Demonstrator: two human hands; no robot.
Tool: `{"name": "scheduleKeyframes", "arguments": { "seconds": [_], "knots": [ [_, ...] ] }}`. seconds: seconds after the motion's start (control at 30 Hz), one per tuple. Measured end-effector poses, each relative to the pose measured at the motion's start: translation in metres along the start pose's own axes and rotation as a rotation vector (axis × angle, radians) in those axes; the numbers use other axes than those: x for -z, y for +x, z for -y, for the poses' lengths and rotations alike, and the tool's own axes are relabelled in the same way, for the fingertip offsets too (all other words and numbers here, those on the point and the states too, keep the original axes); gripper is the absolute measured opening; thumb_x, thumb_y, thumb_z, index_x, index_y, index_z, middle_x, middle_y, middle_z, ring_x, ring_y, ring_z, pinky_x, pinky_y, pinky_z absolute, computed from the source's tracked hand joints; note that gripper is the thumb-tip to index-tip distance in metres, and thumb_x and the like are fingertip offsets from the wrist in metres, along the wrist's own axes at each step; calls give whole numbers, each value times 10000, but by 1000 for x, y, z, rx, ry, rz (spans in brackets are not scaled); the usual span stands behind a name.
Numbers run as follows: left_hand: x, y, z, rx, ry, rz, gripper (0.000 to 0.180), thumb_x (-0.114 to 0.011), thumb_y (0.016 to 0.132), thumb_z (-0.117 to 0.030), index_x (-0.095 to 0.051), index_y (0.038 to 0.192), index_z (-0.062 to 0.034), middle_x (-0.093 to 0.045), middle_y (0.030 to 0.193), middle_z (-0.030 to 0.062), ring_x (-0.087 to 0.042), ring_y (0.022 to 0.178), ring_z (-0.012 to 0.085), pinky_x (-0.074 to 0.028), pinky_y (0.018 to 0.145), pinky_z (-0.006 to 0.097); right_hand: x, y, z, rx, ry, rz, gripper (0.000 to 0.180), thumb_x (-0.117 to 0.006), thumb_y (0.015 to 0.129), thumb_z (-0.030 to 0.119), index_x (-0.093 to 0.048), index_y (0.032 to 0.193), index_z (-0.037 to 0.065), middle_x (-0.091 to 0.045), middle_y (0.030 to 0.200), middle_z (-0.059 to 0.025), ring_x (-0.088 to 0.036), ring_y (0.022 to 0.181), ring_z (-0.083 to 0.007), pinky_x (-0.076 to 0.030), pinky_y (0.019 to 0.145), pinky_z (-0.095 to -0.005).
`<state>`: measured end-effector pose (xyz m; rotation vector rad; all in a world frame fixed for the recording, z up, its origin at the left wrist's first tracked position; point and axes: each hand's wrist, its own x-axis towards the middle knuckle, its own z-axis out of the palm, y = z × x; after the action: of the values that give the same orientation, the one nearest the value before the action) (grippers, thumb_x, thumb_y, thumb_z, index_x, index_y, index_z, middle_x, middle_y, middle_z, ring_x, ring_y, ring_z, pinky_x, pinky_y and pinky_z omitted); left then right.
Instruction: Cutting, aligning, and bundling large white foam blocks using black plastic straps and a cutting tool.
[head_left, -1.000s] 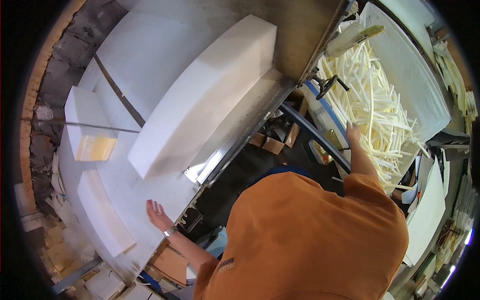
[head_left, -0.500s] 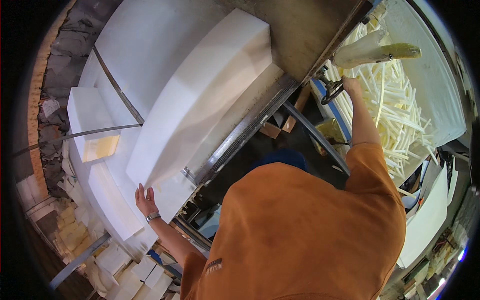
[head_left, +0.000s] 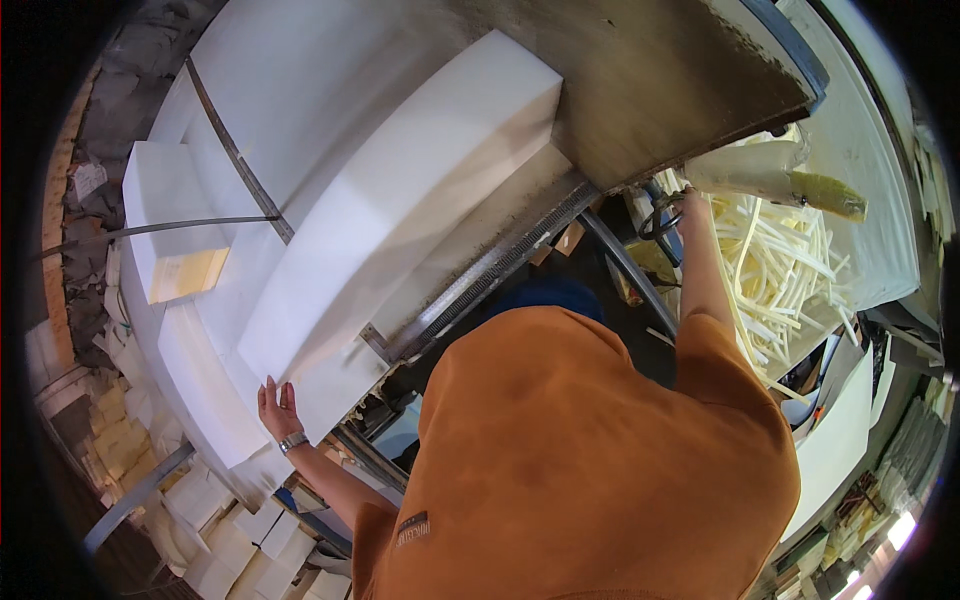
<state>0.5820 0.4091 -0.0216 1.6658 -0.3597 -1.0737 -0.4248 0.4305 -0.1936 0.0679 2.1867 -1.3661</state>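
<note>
A long white foam block [head_left: 400,200] lies slantwise on the pale work surface. My left hand [head_left: 278,408] is at its near left end, fingers stretched out and slightly apart; the fingertips are at the block's end, though I cannot tell whether they press on it. Far to the right, my right hand [head_left: 692,212] is closed around the rim of a dark round handwheel [head_left: 658,218]. Part of that grip is hidden behind the hand. A toothed metal rail [head_left: 500,275] runs alongside the block, between it and my body.
Smaller foam blocks [head_left: 178,215] and a long foam strip [head_left: 212,385] lie left of the big block. A thin dark bar [head_left: 235,160] crosses the surface. Right of the handwheel are a plastic-wrapped piece [head_left: 745,168] and a heap of thin foam strips [head_left: 780,270]. A brown panel [head_left: 650,90] stands beyond.
The view has shifted, showing more of the brown panel. My right hand stays on the handwheel, which appears at a different angle. The left hand's fingers have spread slightly at the block's end.
</note>
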Motion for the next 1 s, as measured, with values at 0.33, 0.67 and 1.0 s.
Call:
{"name": "scheduleKeyframes", "arguments": {
  "seconds": [0.33, 0.67, 1.0],
  "knots": [
    [24, 27, 1, 12, 33, -38, 302, -784, 950, -143, -635, 1199, -62, -711, 1128, 68, -736, 888, 213, -663, 831, 320, -39, -83, -35, 336, -86, -283, 467, -545, 1026, 359, -821, 889, 8, -799, 877, -143, -717, 792, -245, -563, 807, -391],
    [54, 48, -2, 1, 28, -48, 305, -784, 946, -129, -604, 1180, -53, -696, 1083, 61, -737, 872, 211, -671, 827, 317, -49, -90, -27, 0, 249, -150, 101, -549, 960, 77, -609, 1028, 33, -579, 730, -140, -536, 487, -265, -397, 405, -407],
    [52, 44, -3, -6, 48, -29, 238, -794, 941, -130, -633, 1101, -58, -704, 1013, 48, -741, 839, 191, -671, 811, 315, -52, -96, -20, -70, 211, -336, 84, -586, 906, 89, -640, 885, 29, -591, 747, -131, -578, 608, -249, -396, 423, -407]
  ]
}}
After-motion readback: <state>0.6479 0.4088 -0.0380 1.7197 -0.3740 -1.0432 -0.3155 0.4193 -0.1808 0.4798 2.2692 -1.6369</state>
